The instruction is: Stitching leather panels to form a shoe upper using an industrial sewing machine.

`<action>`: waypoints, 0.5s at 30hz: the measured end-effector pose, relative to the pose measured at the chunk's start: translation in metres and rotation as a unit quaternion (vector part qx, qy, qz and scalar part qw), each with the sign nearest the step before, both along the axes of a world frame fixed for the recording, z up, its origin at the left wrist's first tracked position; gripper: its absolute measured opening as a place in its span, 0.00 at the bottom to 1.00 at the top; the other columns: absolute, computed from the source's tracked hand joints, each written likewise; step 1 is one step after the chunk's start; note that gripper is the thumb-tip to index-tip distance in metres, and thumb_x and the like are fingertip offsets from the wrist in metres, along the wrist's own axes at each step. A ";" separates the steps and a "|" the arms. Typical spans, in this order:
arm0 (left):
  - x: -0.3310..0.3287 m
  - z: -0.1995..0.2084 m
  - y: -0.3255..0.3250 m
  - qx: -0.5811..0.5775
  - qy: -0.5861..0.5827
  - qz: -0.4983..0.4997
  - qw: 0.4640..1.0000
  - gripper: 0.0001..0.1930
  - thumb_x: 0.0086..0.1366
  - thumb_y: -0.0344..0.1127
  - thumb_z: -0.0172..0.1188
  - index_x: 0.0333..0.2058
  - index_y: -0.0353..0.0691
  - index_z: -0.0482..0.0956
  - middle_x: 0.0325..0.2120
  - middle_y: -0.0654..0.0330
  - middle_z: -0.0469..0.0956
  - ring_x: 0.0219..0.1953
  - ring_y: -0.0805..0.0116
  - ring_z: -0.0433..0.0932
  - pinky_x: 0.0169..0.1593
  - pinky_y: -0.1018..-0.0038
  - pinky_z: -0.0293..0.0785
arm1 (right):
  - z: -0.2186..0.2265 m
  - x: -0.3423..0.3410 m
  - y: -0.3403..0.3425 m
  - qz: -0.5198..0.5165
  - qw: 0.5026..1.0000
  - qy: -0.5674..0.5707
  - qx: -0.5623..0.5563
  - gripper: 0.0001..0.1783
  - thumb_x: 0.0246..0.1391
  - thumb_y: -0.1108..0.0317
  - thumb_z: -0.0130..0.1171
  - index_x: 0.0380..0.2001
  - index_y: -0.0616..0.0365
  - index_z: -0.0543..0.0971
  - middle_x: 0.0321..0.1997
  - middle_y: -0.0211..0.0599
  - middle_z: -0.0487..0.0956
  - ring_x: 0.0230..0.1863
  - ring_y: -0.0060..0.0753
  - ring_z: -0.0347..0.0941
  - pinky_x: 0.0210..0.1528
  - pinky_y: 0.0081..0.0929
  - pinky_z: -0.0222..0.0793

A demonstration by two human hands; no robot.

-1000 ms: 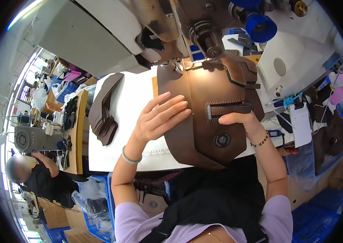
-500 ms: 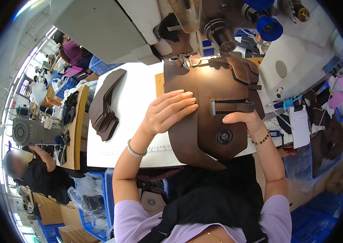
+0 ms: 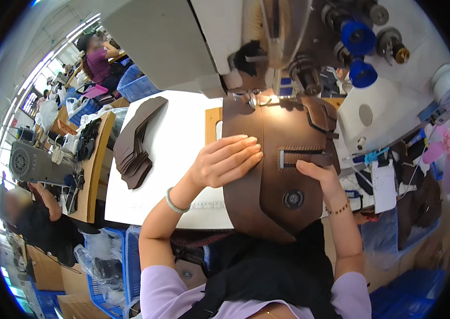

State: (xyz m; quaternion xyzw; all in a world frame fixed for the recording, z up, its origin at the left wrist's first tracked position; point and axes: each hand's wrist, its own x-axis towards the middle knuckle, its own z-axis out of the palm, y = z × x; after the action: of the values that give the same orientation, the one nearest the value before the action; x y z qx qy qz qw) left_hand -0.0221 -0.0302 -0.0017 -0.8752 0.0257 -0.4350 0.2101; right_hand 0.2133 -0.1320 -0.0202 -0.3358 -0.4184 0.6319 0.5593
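Both hands [image 3: 225,162] on leather panel [image 3: 281,175]

White counter [image 3: 182,159] front and centre, smooth and pale, its near edge marked with a printed ruler strip [image 3: 209,204]. On the left side lies a stack of dark brown leather cut pieces [image 3: 134,146], fanned and overlapping, reaching toward the far edge. To the right a large brown leather panel [image 3: 278,175] spreads over the counter, hanging past the near edge. Under its left side sits a tan wooden board [image 3: 213,125], flat on the counter.
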 end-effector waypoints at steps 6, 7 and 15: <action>-0.003 0.009 -0.006 -0.028 -0.005 -0.008 1.000 0.08 0.53 0.28 0.60 0.33 0.35 0.81 0.34 0.57 0.81 0.38 0.63 0.81 0.42 0.70 0.81 | 0.008 -0.008 -0.013 -0.087 0.988 -0.109 0.059 0.13 0.52 0.69 0.63 0.40 0.65 0.80 0.39 0.33 0.81 0.40 0.20 0.75 0.46 0.19 0.68; -0.004 0.009 -0.006 -0.035 -0.005 -0.014 0.999 0.08 0.54 0.28 0.60 0.33 0.35 0.81 0.34 0.57 0.81 0.38 0.63 0.81 0.42 0.70 0.81 | 0.009 -0.008 -0.013 -0.088 0.986 -0.125 0.058 0.13 0.53 0.69 0.63 0.40 0.65 0.80 0.39 0.33 0.81 0.40 0.20 0.74 0.46 0.19 0.68; 0.000 0.010 0.001 -0.031 -0.009 -0.039 0.999 0.06 0.55 0.27 0.59 0.32 0.35 0.81 0.32 0.58 0.81 0.36 0.64 0.82 0.42 0.72 0.81 | 0.010 -0.006 -0.013 -0.080 0.987 -0.130 0.054 0.11 0.53 0.71 0.62 0.39 0.65 0.81 0.38 0.32 0.81 0.39 0.19 0.75 0.44 0.18 0.68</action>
State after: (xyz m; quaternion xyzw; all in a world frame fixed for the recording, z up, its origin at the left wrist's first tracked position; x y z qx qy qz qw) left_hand -0.0220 -0.0297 0.0088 -0.8757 0.0440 -0.4512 0.1661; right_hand 0.2075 -0.1447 -0.0104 -0.4167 -0.4930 0.5122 0.5665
